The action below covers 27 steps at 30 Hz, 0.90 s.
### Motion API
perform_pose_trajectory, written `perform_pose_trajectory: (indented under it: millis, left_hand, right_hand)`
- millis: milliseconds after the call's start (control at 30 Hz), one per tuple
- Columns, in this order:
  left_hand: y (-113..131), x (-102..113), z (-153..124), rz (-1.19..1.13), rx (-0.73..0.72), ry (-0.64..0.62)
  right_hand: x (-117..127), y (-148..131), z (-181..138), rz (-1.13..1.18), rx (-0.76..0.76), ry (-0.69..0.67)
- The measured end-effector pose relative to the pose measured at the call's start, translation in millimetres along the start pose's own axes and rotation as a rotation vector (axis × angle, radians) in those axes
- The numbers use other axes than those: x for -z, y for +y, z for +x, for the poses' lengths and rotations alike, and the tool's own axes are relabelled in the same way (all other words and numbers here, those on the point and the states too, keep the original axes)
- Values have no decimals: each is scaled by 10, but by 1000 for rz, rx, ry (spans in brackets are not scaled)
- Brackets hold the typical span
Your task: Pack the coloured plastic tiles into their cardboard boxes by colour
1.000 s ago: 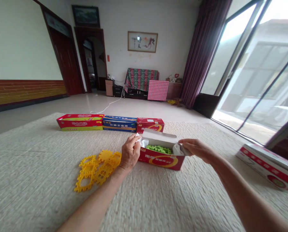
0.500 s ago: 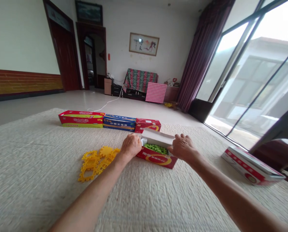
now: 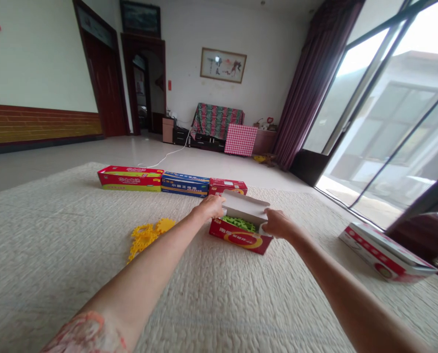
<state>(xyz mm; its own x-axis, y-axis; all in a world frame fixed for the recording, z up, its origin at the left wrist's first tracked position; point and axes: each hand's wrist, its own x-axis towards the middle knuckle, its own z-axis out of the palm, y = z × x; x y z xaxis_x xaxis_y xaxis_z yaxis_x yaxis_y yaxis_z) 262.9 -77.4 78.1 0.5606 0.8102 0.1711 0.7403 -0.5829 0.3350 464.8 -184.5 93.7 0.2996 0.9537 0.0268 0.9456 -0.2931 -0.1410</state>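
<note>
In front of me on the cream mat stands a red cardboard box (image 3: 241, 238), its lid (image 3: 245, 202) raised at the back and its white inner side showing. Green toothed plastic pieces (image 3: 239, 224) lie inside it. My left hand (image 3: 212, 207) is closed on the box's left end, near the lid's edge. At the right end my right hand (image 3: 279, 223) is closed too, thumb by the white side flap and fingers at the lid. Its fingertips are partly hidden. Yellow toothed plastic pieces (image 3: 145, 236) lie on the mat left of the box, partly behind my left forearm.
A red and green box (image 3: 130, 180), a blue box (image 3: 185, 185) and another red box (image 3: 228, 185) form a row behind. A white and red box (image 3: 386, 252) rests at the right. Farther back is a cloth-covered cabinet (image 3: 219, 120); a glass door (image 3: 384, 122) is on the right.
Both hands have shifted slightly on the box ends, and the lid stands a little more visible between them. My left forearm now covers more of the yellow pieces. The view has turned slightly left.
</note>
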Motion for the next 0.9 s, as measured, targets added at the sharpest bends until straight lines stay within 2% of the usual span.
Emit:
perform_pose_trajectory:
  millis: [100, 233, 367, 500, 700, 900]
  left_hand:
    - [-62, -8, 33, -15, 17, -6]
    - [-198, 47, -120, -35, 18, 99]
    - [-473, 196, -381, -20, 16, 314]
    - [-856, 341, -601, 38, -26, 579]
    - [-1321, 449, -823, 99, -48, 696]
    - [-1613, 332, -884, 91, -149, 835]
  right_hand:
    - [-59, 77, 10, 91, -23, 11]
    - [-112, 11, -10, 181, 14, 134]
    - [-240, -362, -1, 267, 73, 311]
    - [-497, -856, 65, 494, 155, 474]
    - [-898, -1402, 202, 678, 235, 527]
    - [-1226, -1619, 285, 805, 312, 608]
